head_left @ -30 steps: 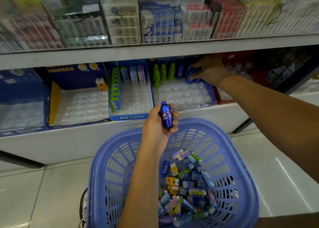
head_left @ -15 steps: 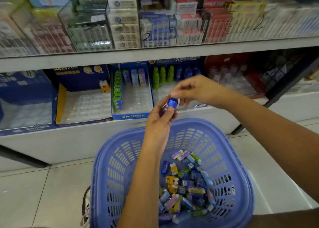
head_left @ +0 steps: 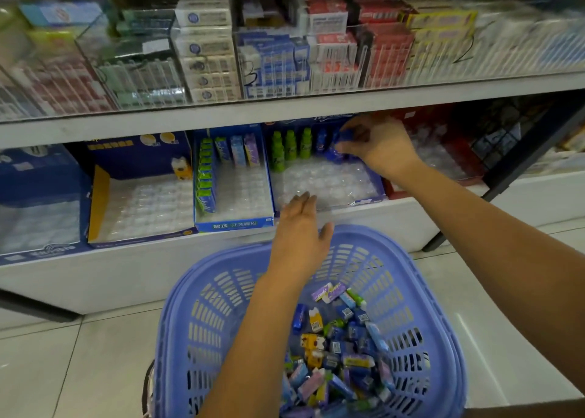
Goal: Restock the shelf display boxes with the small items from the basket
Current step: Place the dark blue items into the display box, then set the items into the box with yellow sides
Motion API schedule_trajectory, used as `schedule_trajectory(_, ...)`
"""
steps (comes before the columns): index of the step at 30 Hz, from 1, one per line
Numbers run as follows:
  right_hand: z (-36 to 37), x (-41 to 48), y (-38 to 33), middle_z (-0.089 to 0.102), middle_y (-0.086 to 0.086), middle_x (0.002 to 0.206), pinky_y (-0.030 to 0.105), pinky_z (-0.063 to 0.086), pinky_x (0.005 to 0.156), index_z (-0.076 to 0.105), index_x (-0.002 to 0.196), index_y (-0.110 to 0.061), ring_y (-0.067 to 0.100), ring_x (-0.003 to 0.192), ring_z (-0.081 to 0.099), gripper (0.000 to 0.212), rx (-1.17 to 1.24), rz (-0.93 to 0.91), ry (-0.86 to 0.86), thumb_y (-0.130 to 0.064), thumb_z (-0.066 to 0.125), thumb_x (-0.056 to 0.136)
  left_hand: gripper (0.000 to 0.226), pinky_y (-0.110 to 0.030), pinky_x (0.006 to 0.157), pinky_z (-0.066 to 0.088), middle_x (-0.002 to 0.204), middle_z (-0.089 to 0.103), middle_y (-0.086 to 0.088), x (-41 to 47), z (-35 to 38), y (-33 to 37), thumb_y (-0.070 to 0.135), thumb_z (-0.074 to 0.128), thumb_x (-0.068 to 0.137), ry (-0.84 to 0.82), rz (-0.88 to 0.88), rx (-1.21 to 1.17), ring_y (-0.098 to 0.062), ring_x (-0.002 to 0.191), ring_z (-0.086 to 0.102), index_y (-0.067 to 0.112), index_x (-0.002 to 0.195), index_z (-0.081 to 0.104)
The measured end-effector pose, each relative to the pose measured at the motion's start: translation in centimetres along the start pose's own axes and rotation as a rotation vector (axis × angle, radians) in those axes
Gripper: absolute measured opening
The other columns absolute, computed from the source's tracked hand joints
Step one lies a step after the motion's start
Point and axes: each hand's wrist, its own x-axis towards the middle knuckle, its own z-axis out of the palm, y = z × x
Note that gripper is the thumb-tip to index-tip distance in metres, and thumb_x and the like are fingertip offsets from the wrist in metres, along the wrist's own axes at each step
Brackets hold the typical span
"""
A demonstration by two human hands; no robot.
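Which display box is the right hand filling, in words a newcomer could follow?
Below the white shelf board stands a row of open boxes. The one meant is the blue box where the right hand holds a blue bottle. Only it has three green bottles at its back left.

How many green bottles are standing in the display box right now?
3 green bottles, side by side at the left of the display box's back row. The right hand, holding a blue bottle, may hide more.

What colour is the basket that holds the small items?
The basket is light purple-blue, with slotted walls; the head view shows it.
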Motion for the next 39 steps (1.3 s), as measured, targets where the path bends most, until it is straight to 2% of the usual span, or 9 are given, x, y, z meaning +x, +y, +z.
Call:
schedule_trajectory(3, 0.9, 2.1, 0.3, 0.067, 0.014, 0.109, 0.033, 0.048, 0.091, 0.063, 0.115, -0.008, 0.027, 0.101, 0.062, 0.039, -0.129, -0.026, -0.060, -0.026, 0.073, 0.081, 0.064, -0.026, 0.118, -0.004, 0.158, 0.016, -0.005, -0.3, 0.7, -0.6, 0.031, 0.046, 0.099, -0.016, 0.032, 0.100, -0.018, 0.146, 0.008, 0.009, 0.151, 0.016)
schedule_trajectory(9, 2.4, 3.9, 0.4, 0.064, 0.015, 0.115, 0.042, 0.045, 0.093, 0.063, 0.113, -0.005, 0.031, 0.106, 0.058, 0.037, -0.252, -0.077, -0.173, -0.024, 0.071, 0.083, 0.065, -0.027, 0.119, -0.003, 0.158, 0.018, -0.004, -0.2, 1.0, -1.2, 0.029, 0.049, 0.098, 0.011, 0.068, 0.074, -0.019, 0.146, 0.009, 0.010, 0.151, 0.016)
schedule_trajectory(23, 2.0, 4.5, -1.2, 0.066, 0.017, 0.108, 0.030, 0.052, 0.065, 0.061, 0.116, -0.004, 0.032, 0.093, 0.066, 0.037, -0.273, 0.017, -0.391, -0.016, 0.072, 0.083, 0.065, -0.026, 0.119, -0.003, 0.160, 0.011, -0.002, -0.2, 1.0, -1.3, 0.031, 0.046, 0.099, -0.045, 0.075, 0.085, -0.017, 0.147, 0.004, 0.010, 0.151, 0.013)
schedule_trajectory(27, 1.7, 3.0, -2.1, 0.052, 0.014, 0.134, 0.032, 0.042, 0.096, 0.050, 0.132, -0.011, 0.031, 0.121, 0.050, 0.049, -0.458, -0.065, -0.304, -0.026, 0.065, 0.088, 0.045, -0.017, 0.112, 0.023, 0.152, 0.032, 0.002, -1.5, 0.9, -1.3, 0.025, 0.046, 0.099, 0.145, 0.121, -0.198, -0.011, 0.141, 0.025, 0.012, 0.142, 0.041)
schedule_trajectory(30, 1.5, -0.7, -3.0, 0.066, 0.010, 0.108, 0.027, 0.045, 0.087, 0.066, 0.109, -0.009, 0.021, 0.099, 0.060, 0.028, -0.325, -0.145, -0.206, -0.028, 0.064, 0.088, 0.020, -0.024, 0.077, 0.047, 0.104, 0.064, 0.001, -2.9, 2.1, -1.9, 0.024, 0.046, 0.098, 0.262, 0.125, -0.263, -0.012, 0.092, 0.059, 0.015, 0.104, 0.062)
schedule_trajectory(32, 1.9, -4.4, -2.9, 0.069, 0.002, 0.085, 0.019, 0.045, 0.071, 0.071, 0.089, -0.010, 0.011, 0.079, 0.059, 0.020, -0.208, -0.156, -0.312, -0.029, 0.069, 0.084, 0.022, -0.034, 0.062, 0.044, 0.081, 0.062, -0.003, -3.4, 4.0, -3.0, 0.024, 0.045, 0.099, 0.009, 0.002, -0.170, -0.016, 0.067, 0.054, 0.011, 0.093, 0.061)
schedule_trajectory(34, 3.5, -8.1, -1.6, 0.067, -0.004, 0.078, 0.017, 0.044, 0.062, 0.071, 0.082, -0.013, 0.011, 0.074, 0.059, 0.018, -0.204, -0.090, -0.541, -0.032, 0.070, 0.083, 0.024, -0.036, 0.064, 0.041, 0.082, 0.060, -0.015, -4.5, 6.2, -4.4, 0.021, 0.043, 0.098, -0.370, -0.152, 0.008, -0.025, 0.068, 0.050, 0.006, 0.086, 0.057)
schedule_trajectory(37, 7.7, -12.4, 2.3, 0.069, 0.014, 0.100, 0.037, 0.052, 0.080, 0.069, 0.091, -0.003, 0.031, 0.087, 0.062, 0.027, -0.307, 0.100, -0.931, -0.030, 0.064, 0.088, 0.023, -0.029, 0.061, 0.035, 0.076, 0.052, -0.014, -7.5, 9.1, -6.5, 0.014, 0.041, 0.096, -0.763, -0.249, 0.120, -0.026, 0.069, 0.048, 0.005, 0.079, 0.054)
schedule_trajectory(39, 10.6, -14.8, 4.9, 0.061, 0.024, 0.117, 0.042, 0.050, 0.085, 0.064, 0.097, 0.004, 0.037, 0.084, 0.055, 0.031, -0.400, 0.189, -1.059, -0.026, 0.059, 0.092, 0.026, -0.034, 0.070, 0.041, 0.095, 0.059, -0.018, -9.8, 10.7, -7.7, 0.019, 0.043, 0.097, -0.968, -0.282, 0.135, -0.029, 0.083, 0.056, 0.001, 0.107, 0.059)
